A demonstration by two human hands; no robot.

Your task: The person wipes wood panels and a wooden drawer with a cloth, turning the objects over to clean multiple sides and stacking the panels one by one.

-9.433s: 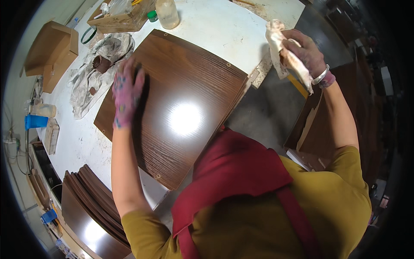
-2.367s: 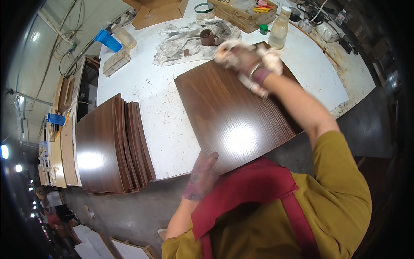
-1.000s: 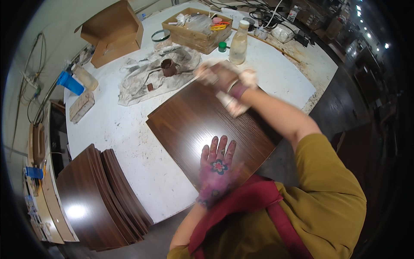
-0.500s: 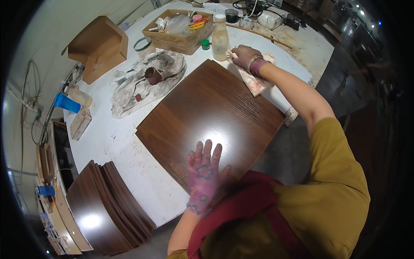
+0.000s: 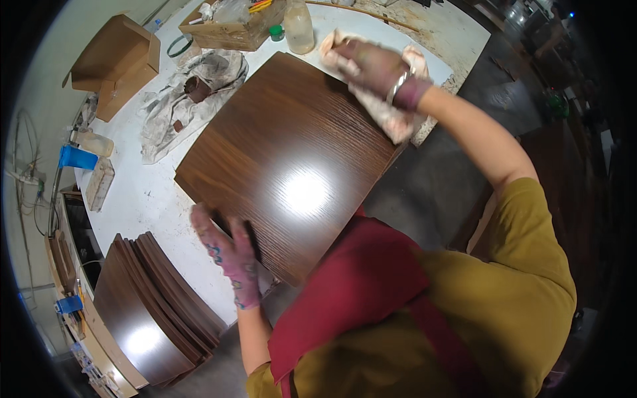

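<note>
From my remote post I see a panel (image 5: 265, 126) on the table (image 5: 136, 199); a stack of boards (image 5: 142, 312) to its left, nearer me; left-behind, a cloth (image 5: 159, 129) bearing a roll (image 5: 197, 90); behind, a bottle (image 5: 298, 32).

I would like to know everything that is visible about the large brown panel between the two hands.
The panel is dark brown and four-cornered, with streaky wood-like grain and a shiny face reflecting a bright light patch. It lies flat over the white table, turned diagonally in view. The left hand is at its lower-left edge; the cloth in the right hand overlaps its upper-right edge. Whether either presses on it is unclear.
</note>
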